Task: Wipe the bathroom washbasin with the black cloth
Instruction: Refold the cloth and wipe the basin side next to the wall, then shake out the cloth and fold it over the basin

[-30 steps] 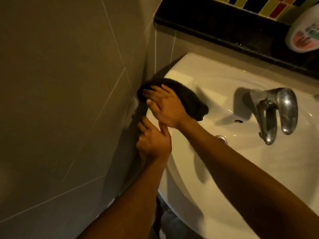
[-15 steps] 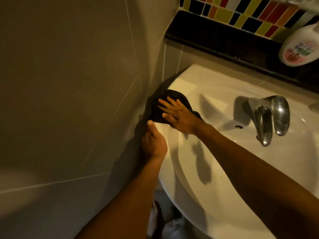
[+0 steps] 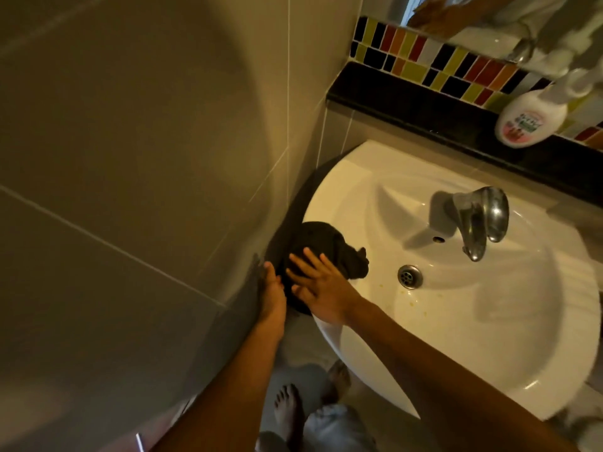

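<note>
The white washbasin [image 3: 473, 321] fills the right half of the view. A crumpled black cloth [image 3: 329, 249] lies on its left rim, close to the tiled wall. My right hand [image 3: 318, 288] presses flat on the near part of the cloth, fingers spread. My left hand [image 3: 272, 298] rests against the outer left edge of the basin just beside the cloth, fingers straight; whether it touches the cloth is unclear.
A chrome tap [image 3: 479, 220] stands at the basin's back, and the drain [image 3: 410, 276] sits below it. A white bottle [image 3: 528, 120] stands on the black ledge [image 3: 408, 102]. The grey tiled wall [image 3: 146, 190] is tight against the left. Bare feet [image 3: 290, 409] show below.
Both hands and the cloth have slid along the left rim from the back corner toward the front. The head has pulled back, so more of the basin shows.
</note>
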